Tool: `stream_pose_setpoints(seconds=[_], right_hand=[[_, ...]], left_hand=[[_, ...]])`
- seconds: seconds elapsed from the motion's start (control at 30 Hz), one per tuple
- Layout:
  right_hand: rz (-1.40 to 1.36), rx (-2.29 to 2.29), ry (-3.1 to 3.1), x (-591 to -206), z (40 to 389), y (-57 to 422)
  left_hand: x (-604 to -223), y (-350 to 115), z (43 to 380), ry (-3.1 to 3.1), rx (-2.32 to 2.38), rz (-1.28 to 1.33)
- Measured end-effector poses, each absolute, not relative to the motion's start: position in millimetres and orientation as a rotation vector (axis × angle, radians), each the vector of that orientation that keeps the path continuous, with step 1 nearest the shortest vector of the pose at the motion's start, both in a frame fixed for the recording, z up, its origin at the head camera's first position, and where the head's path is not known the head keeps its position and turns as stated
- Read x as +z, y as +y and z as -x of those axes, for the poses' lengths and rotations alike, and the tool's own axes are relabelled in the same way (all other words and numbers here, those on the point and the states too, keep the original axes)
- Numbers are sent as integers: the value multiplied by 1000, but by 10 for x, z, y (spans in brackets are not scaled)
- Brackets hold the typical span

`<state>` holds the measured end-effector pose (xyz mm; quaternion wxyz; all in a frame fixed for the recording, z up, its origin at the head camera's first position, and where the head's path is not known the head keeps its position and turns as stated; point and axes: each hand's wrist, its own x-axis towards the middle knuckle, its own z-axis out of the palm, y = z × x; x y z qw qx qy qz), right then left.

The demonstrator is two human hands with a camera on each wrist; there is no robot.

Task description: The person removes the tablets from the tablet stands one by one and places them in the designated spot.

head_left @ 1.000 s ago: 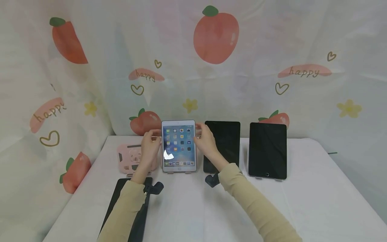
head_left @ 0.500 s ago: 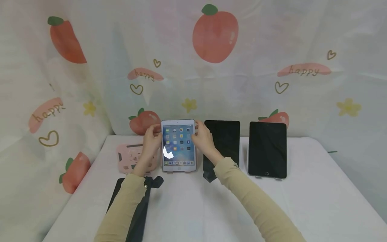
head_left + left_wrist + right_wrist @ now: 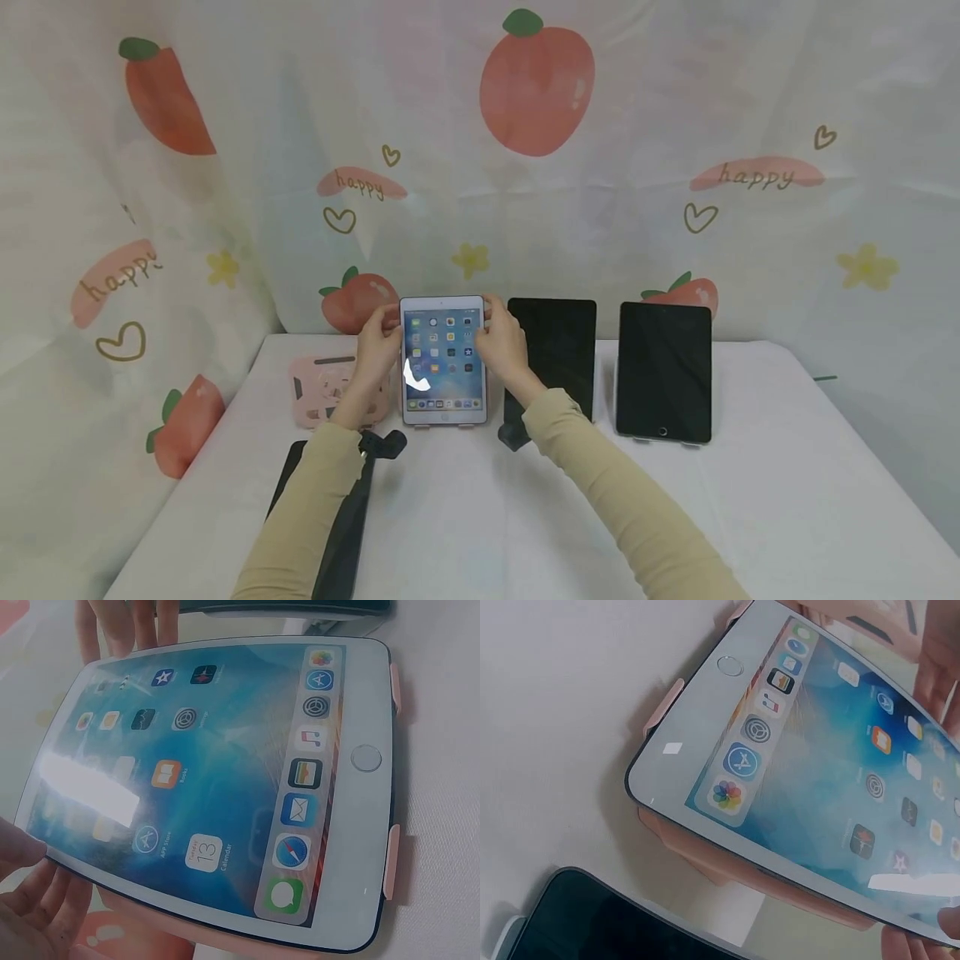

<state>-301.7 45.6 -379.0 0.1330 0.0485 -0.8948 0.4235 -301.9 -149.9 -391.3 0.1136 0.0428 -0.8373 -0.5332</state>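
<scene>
Resting on a pink stand (image 3: 694,849), the white tablet (image 3: 443,360) leans back near the middle of the bench (image 3: 442,517), its screen lit with app icons. The left hand (image 3: 377,350) pinches the upper left edge; the right hand (image 3: 504,346) pinches the upper right edge, thumb in front.

Status, as judged: placement of this tablet appears nearly complete. Its lower edge sits within the stand's two front lips (image 3: 392,862); release is not yet done.

Just to the right, one black tablet (image 3: 555,350) stands propped, partly hidden by the right hand. Farther right, a second black tablet (image 3: 664,371) leans likewise. Both screens are dark; both appear finished. To the left, a second pink stand (image 3: 318,387) faces forward without a tablet. Nearer the person, a black slab (image 3: 347,525), probably another tablet, lies flat, partly under the left sleeve (image 3: 303,512). These two items appear outstanding.

Count: one white tablet, two propped black tablets, one black slab, two pink stands. Supports behind the black tablets are mostly hidden.
</scene>
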Motion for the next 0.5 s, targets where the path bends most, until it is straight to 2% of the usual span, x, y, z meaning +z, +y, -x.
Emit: stream_pose_setpoints(seconds=[0.5], right_hand=[[-109, 1284, -2497, -3865, 3044, 440]], left_hand=[[-3951, -1515, 3048, -2374, -1610, -149]])
